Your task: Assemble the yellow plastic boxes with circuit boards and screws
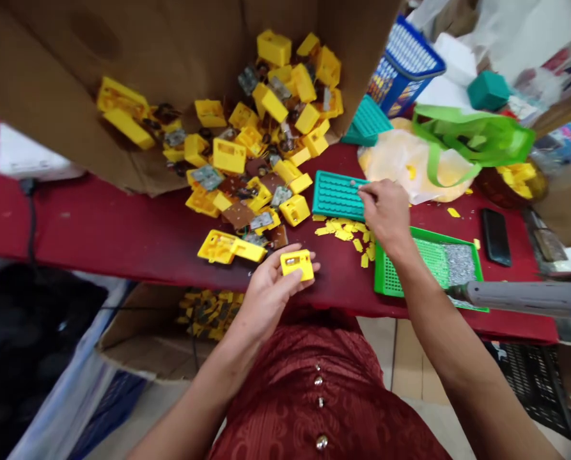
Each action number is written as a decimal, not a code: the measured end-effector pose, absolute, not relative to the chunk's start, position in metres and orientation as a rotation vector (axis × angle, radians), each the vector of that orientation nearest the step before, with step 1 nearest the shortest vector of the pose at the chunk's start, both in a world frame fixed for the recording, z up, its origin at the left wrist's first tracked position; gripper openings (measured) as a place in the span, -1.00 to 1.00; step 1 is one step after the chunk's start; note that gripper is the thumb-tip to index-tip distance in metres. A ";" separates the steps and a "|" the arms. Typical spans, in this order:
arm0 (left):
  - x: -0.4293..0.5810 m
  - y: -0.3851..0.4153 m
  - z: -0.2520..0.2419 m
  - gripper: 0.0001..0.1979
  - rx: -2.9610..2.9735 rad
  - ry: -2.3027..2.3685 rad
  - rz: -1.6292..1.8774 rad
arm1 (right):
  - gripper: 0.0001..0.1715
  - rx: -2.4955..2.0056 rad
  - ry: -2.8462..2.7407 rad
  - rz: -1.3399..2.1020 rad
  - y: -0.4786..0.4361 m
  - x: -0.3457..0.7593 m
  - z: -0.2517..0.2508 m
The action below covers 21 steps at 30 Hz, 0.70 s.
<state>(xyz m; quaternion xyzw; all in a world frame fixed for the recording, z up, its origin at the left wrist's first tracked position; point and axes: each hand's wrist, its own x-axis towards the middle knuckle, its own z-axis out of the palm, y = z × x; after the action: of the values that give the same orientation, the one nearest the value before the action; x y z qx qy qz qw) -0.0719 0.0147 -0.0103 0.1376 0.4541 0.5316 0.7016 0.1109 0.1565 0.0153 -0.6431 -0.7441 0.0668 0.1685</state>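
Note:
My left hand holds a small yellow plastic housing near the table's front edge, its opening facing up and the thumb on its near side. Over the right end of a teal ridged tray, my right hand has thumb and forefinger pinched together. Whatever lies between those fingertips is too small to make out. Small yellow flat pieces are scattered just below the tray. Left of my left hand lies another yellow housing, joined to a second yellow part.
A heap of yellow housings with wires and boards spills from a cardboard box. A green basket holds small metal pieces; a grey tool reaches over it. A black phone and a green bag lie right.

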 end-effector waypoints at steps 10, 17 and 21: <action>-0.062 0.011 -0.021 -0.51 0.458 1.036 1.250 | -0.94 -1.336 -1.737 1.104 0.049 0.067 0.016; -0.055 0.008 -0.018 -0.49 0.603 1.141 1.217 | -0.91 -1.441 -1.669 1.092 0.048 0.069 0.007; -0.052 0.008 -0.019 -0.51 0.707 1.209 1.220 | -0.95 -1.447 -1.557 1.266 0.047 0.072 0.004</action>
<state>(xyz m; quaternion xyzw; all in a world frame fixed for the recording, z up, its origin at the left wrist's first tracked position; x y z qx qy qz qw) -0.0523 0.0076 -0.0192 0.3048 0.5212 0.5262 0.5988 0.0715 0.0468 0.0040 -0.5525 -0.5948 0.4834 0.3277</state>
